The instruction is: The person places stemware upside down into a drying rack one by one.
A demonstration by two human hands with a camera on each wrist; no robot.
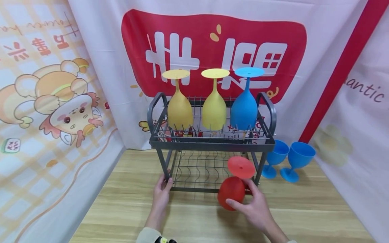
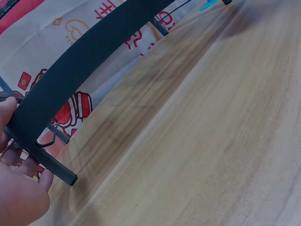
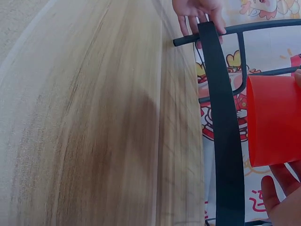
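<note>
My right hand (image 1: 256, 206) holds a red goblet (image 1: 230, 191) by its bowl, thumb on the near side. The goblet is tilted with its foot up, at the right front of the lower tier of a black two-tier dish rack (image 1: 212, 145). In the right wrist view, the red bowl (image 3: 275, 122) shows its open rim beside the rack's front bar (image 3: 223, 117). My left hand (image 1: 161, 193) grips the rack's front left leg near the bottom; the left wrist view shows its fingers (image 2: 29, 165) around the frame there.
On the upper tier, an orange-yellow goblet (image 1: 180, 109), a yellow goblet (image 1: 214, 109) and a blue goblet (image 1: 244, 109) stand upside down. Two blue goblets (image 1: 301, 155) stand upright on the wooden table (image 1: 121, 209) right of the rack. Printed cloth (image 1: 100, 44) hangs behind and at both sides.
</note>
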